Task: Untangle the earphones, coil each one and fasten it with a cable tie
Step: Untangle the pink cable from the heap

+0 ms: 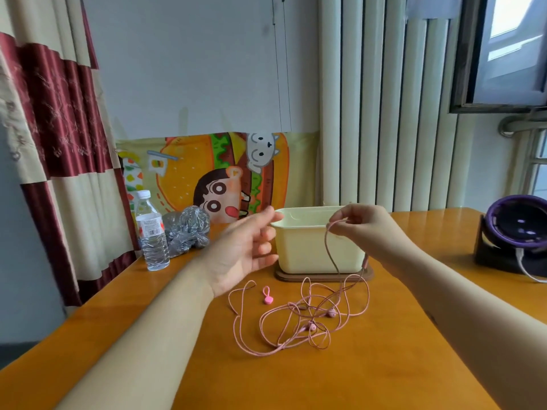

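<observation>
Pink earphones (299,316) lie in a loose tangle on the orange wooden table (370,365), with two earbuds near the middle of the loops. My right hand (359,224) is raised above the tangle and pinches a bend of the cord, which hangs down in front of the cream box. My left hand (247,247) hovers to the left with fingers spread and relaxed, holding nothing. A small pink cable tie (267,295) lies on the table just left of the tangle, under my left hand.
A cream plastic box (307,247) on a brown base stands behind the tangle. A water bottle (151,232) and a crumpled grey bag (189,230) are at the back left. A purple desk fan (518,232) sits at the right edge.
</observation>
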A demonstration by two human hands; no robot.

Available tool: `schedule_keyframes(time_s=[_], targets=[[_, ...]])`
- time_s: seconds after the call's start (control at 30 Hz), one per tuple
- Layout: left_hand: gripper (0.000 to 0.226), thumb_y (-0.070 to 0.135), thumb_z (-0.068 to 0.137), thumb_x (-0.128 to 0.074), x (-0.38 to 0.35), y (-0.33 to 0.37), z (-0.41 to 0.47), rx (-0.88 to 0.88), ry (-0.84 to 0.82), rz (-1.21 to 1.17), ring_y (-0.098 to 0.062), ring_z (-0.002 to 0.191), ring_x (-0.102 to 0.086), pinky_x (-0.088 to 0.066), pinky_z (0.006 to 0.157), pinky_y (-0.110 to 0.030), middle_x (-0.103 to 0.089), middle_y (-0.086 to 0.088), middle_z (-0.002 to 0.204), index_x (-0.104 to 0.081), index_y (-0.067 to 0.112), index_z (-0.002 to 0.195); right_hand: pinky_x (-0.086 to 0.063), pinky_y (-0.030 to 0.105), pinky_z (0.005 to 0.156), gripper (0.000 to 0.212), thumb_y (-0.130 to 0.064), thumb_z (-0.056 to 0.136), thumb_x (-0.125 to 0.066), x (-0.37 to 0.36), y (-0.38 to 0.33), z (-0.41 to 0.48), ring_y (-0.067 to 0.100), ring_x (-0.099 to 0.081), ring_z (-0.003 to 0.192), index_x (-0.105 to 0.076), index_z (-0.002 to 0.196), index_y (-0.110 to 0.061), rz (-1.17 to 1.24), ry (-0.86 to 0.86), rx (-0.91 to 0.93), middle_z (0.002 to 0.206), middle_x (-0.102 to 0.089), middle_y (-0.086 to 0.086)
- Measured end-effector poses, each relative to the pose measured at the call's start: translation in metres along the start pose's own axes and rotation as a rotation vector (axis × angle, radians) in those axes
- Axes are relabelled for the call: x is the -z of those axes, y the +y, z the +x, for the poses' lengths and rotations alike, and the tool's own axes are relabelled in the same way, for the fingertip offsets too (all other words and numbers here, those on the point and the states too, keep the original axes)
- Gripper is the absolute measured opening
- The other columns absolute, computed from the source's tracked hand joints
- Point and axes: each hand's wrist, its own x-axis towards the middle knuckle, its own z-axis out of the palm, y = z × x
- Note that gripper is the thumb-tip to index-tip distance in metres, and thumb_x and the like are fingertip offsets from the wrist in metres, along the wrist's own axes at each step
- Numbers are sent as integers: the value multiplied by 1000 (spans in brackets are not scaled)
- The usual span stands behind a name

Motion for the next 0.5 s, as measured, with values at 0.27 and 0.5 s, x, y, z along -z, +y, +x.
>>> schedule_keyframes(time_s=[0.27,0.5], targets=[[24,26,95,-54,-33,-19,11,17,6,533,-6,63,-62,-56,84,-32,-65,2,87,-60,16,116,-31,10,41,11,-12,76,-72,-22,-9,2,0,-41,44,-61,77,-13,-81,-69,110,57,-54,-5],[31,25,101,-35,-14,-1,11,-220,217,-174,-4,40,-29,-38,55,-23,-30,9,47,-56,12,83,-39,20,51,5,-14,87,-65,-8,12,4,9,-47,52,-63,83,-16,73,-1,-41,63,-56,-2]])
